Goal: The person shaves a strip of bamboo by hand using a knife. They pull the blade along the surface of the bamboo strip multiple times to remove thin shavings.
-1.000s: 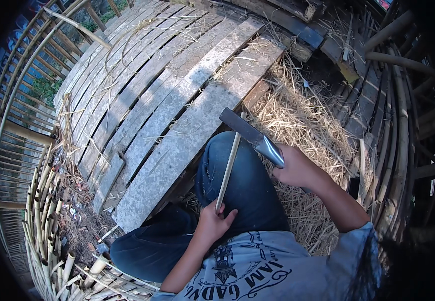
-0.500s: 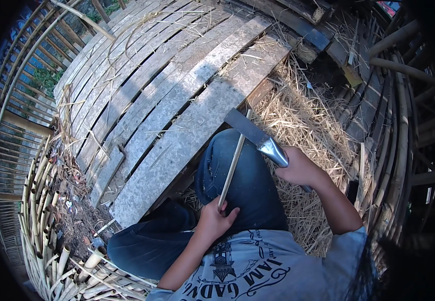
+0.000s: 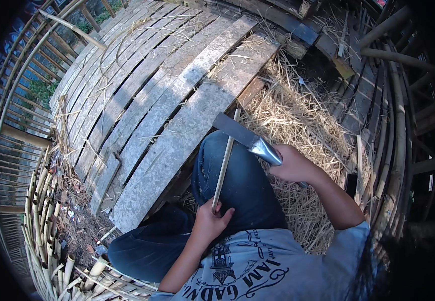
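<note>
A thin, pale bamboo strip (image 3: 222,175) slants up from my left hand (image 3: 210,220), whose fingers are closed around its lower end. The strip lies over my raised knee in blue jeans (image 3: 247,185). My right hand (image 3: 293,163) grips the shiny metal handle of a broad, square-ended cleaver-like knife (image 3: 237,133). Its dark blade crosses over the strip near the upper end, seemingly against it. The knife's tip points left, toward the plank platform.
A weathered plank platform (image 3: 177,120) with gaps and straw bits spreads ahead and left. Wood shavings (image 3: 297,120) heap beside my right arm. Cut bamboo poles (image 3: 42,220) stand at lower left, near a bamboo fence (image 3: 17,150). More poles (image 3: 393,150) line the right side.
The blade has slid slightly down the strip, toward my left hand. The whole view has shifted a little, and both hands keep their holds.
</note>
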A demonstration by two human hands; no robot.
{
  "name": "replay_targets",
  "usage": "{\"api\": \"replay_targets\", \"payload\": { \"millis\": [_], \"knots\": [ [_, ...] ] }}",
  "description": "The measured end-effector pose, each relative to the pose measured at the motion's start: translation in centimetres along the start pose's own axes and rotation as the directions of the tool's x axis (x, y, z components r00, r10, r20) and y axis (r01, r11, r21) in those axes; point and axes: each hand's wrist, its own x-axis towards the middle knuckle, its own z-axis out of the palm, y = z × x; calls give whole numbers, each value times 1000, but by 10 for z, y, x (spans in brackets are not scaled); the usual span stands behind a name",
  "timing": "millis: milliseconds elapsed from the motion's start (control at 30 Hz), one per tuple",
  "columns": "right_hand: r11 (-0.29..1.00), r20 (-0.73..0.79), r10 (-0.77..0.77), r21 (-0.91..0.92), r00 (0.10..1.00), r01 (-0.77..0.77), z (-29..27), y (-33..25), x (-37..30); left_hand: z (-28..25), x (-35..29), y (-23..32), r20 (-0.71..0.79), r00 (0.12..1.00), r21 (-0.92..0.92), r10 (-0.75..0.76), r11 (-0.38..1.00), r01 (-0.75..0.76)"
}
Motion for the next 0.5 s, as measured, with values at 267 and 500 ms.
{"api": "replay_targets", "payload": {
  "millis": [267,500],
  "knots": [
    [997,43,-17,-76,999,20,5,0,-2,-1,-7,-4,-10,1000,21,21,1000,-21],
    [988,143,-49,-140,988,70,6,6,-2,-1,-6,-3,-13,1000,7,-25,1000,25]
  ]
}}
